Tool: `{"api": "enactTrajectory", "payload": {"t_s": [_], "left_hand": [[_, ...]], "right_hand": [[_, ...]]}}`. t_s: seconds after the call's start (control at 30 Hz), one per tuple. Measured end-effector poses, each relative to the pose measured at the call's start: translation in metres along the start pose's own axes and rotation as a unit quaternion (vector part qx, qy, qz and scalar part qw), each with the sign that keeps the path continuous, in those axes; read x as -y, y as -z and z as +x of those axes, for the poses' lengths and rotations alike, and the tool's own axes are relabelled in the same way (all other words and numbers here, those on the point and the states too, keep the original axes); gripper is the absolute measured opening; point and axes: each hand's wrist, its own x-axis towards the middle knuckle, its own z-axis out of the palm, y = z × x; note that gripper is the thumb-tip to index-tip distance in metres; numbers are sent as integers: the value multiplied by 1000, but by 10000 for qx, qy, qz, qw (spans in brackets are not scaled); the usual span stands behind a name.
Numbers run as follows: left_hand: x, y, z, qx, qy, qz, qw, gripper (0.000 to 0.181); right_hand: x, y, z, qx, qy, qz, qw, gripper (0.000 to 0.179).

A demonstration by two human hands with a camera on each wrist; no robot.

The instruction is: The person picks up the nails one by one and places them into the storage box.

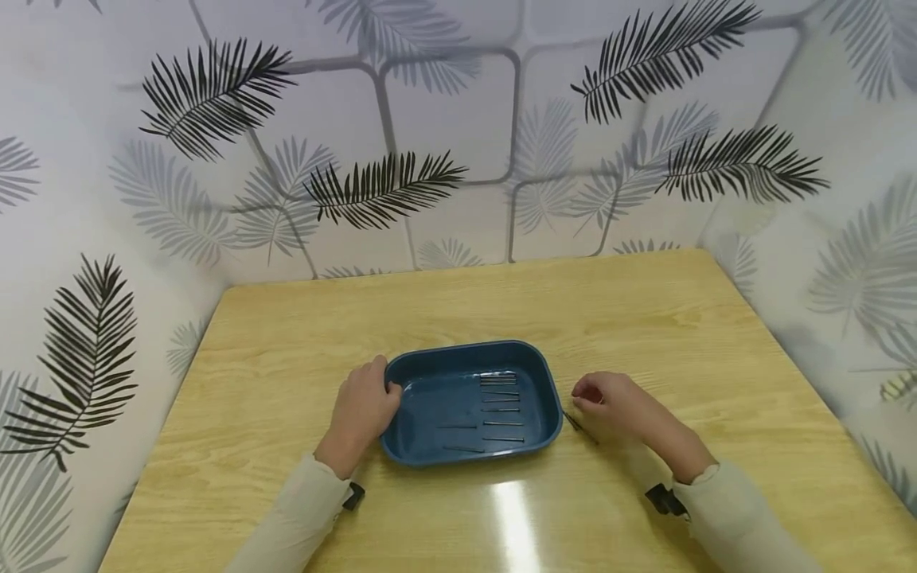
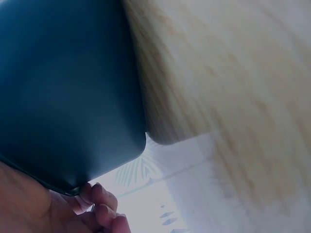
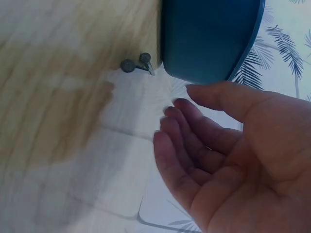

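A blue rectangular tray [image 1: 430, 402] sits on the table. My left hand [image 1: 364, 406] grips its left end, thumb over the rim and fingers outside; in the left wrist view the fingertips [image 2: 104, 199] show below the tray's edge. Several thin metal nails [image 1: 503, 423] lie inside, mostly in a column toward the right, with a couple nearer the middle. Just off the tray's right end, a few loose nails [image 1: 582, 428] lie on the wood. Beside them is my right hand [image 1: 612, 402], empty with fingers loosely bent; two round nail heads [image 3: 128, 65] appear beyond its fingertips in the right wrist view.
The light wood table [image 1: 301, 334] extends around the tray and meets leaf-patterned walls [image 1: 444, 119] at the back and both sides. A bright reflection [image 1: 516, 525] falls on the tabletop in front of the tray. Each wrist wears a small black device [image 1: 665, 500].
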Motion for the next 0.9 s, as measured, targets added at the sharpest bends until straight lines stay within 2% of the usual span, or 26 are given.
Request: {"api": "enactTrajectory", "payload": {"t_s": [0.13, 0.23, 0.53, 0.9], "left_hand": [[-1, 0, -3, 54, -2, -46, 10000, 16], [-2, -1, -5, 82, 15, -65, 9999, 16], [3, -2, -5, -41, 29, 42, 10000, 17], [1, -1, 0, -73, 34, 62, 9999, 20]], "right_hand": [[-5, -7, -11, 341, -9, -8, 9994, 6], [-6, -10, -18, 451, -24, -10, 9990, 6], [2, -14, -20, 380, -244, -69, 9990, 8], [10, -17, -14, 339, -719, -345, 9962, 5]]}}
